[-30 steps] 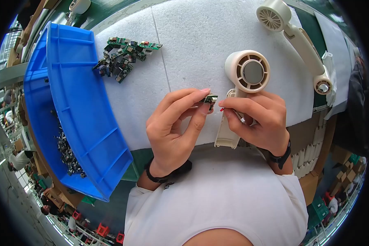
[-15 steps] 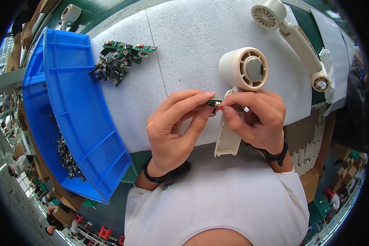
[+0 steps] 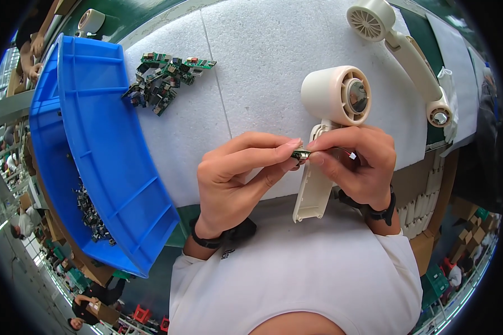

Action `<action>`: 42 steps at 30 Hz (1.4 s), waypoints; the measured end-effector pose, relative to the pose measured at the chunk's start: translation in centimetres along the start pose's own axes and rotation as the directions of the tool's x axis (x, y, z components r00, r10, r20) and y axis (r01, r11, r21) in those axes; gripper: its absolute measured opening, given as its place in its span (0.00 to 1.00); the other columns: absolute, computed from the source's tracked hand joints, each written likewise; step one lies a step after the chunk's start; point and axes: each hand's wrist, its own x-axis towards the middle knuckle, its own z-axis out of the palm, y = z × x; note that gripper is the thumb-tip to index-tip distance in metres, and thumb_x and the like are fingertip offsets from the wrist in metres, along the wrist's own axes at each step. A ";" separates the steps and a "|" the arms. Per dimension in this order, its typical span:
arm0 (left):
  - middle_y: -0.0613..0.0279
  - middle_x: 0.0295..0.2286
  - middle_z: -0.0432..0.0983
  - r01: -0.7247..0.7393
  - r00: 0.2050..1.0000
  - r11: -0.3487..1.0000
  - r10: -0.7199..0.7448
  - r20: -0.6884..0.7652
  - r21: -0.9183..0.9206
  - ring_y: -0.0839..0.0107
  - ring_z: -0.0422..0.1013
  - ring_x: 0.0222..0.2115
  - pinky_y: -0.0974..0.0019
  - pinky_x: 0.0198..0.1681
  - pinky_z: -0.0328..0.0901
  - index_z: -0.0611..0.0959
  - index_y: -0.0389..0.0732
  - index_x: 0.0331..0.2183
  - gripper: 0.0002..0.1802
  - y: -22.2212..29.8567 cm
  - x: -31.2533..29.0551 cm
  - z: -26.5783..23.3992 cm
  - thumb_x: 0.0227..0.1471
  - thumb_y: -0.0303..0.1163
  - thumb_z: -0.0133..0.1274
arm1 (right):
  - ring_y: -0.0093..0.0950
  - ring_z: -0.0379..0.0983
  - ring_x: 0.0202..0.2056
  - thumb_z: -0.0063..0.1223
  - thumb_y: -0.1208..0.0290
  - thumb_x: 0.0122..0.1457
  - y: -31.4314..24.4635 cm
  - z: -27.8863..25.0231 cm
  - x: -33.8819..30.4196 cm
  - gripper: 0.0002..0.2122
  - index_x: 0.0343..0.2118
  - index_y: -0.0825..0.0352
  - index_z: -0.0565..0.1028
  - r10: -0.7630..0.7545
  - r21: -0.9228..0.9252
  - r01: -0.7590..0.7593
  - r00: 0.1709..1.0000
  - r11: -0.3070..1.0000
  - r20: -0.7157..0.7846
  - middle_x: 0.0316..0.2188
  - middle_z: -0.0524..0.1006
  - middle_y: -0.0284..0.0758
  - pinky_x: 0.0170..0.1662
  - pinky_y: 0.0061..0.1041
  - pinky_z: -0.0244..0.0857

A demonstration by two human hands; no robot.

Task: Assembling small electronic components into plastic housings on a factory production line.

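Observation:
My left hand (image 3: 237,176) is closed, pinching a small green circuit board (image 3: 300,154) between thumb and fingertips. My right hand (image 3: 356,162) is closed at the board's right end, its thumb and forefinger pinching a thin red wire that is mostly hidden. A white plug (image 3: 352,156) on a wire shows beside its curled fingers. Beneath both hands lies a cream handheld fan (image 3: 328,96), its round head on the far side and its open handle shell (image 3: 313,192) pointing toward me. The right hand covers part of that shell.
A pile of circuit boards (image 3: 165,81) lies on the white foam sheet (image 3: 257,61). To the left stands a blue bin (image 3: 103,123) with small parts (image 3: 92,215) inside. Another cream fan (image 3: 411,64) lies at the far right, beside a white cloth or glove. Another person's hand (image 3: 32,70) shows at far left.
The board has come lower and tilted flatter, and my right fingertips have closed up against its end. The fan's head has turned and shifted slightly right.

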 end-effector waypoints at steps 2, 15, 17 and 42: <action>0.49 0.43 0.79 0.052 0.998 0.997 -0.051 0.026 -0.058 0.65 0.79 0.40 0.67 0.45 0.76 0.85 0.33 0.43 0.19 0.3 0.2 -0.3 0.50 0.08 0.56 | 0.15 0.70 0.19 0.67 0.79 0.51 0.1 -0.4 -0.3 0.07 0.33 0.66 0.81 0.063 0.076 -0.066 0.997 0.995 0.044 0.24 0.81 0.31 0.19 0.15 0.57; 0.50 0.41 0.80 0.096 0.994 0.990 -0.089 0.068 -0.104 0.65 0.79 0.39 0.67 0.43 0.75 0.86 0.36 0.42 0.20 -0.1 0.5 -0.2 0.47 0.08 0.58 | 0.16 0.74 0.23 0.67 0.82 0.50 0.1 -0.5 0.0 0.09 0.33 0.68 0.80 0.145 0.255 -0.160 0.986 0.954 0.076 0.27 0.82 0.33 0.22 0.14 0.63; 0.50 0.41 0.80 0.087 0.995 0.993 -0.083 0.058 -0.076 0.65 0.79 0.39 0.68 0.42 0.75 0.86 0.36 0.42 0.20 -0.2 0.5 -0.2 0.47 0.09 0.59 | 0.16 0.74 0.23 0.67 0.82 0.50 0.2 -0.5 0.1 0.09 0.34 0.68 0.80 0.142 0.234 -0.158 0.986 0.959 0.082 0.27 0.82 0.33 0.22 0.14 0.63; 0.48 0.45 0.76 0.003 0.999 0.998 -0.006 -0.053 -0.068 0.64 0.77 0.43 0.66 0.49 0.75 0.82 0.29 0.47 0.19 -0.2 0.0 0.1 0.53 0.08 0.52 | 0.18 0.69 0.21 0.66 0.78 0.52 -2.4 -2.5 0.5 0.07 0.35 0.65 0.85 0.199 0.010 -0.209 0.944 0.978 0.264 0.22 0.76 0.30 0.21 0.18 0.57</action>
